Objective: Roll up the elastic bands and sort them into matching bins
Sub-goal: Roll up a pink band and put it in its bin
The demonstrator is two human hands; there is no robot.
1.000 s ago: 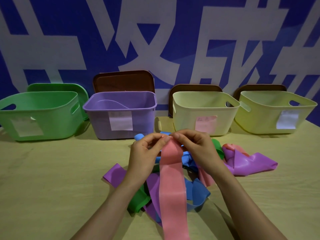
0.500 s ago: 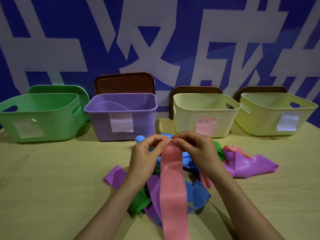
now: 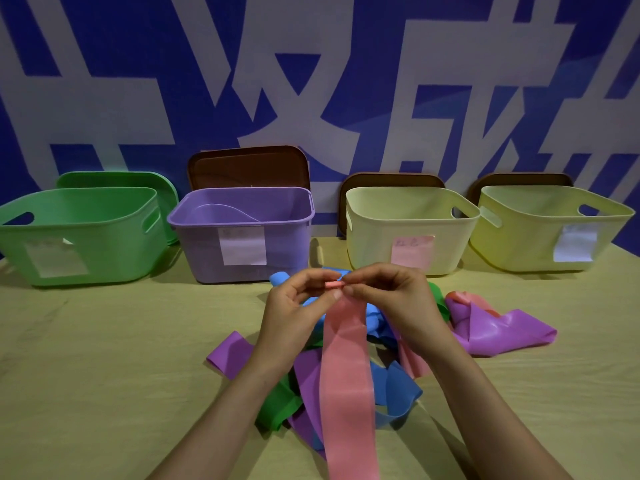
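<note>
The pink band (image 3: 346,375) ran lengthwise from the near edge of the table (image 3: 104,375) toward the far edge, pointing at the cream bin (image 3: 408,216). It passed over the pile (image 3: 398,386) of loose bands at mid-table. Its raised far end was wound into a small roll with its axis lying left to right. The left hand (image 3: 294,313) and right hand (image 3: 398,306) each pinched one end of the roll between curled thumb and forefinger, and the flat strip fell away below the fingers.
</note>
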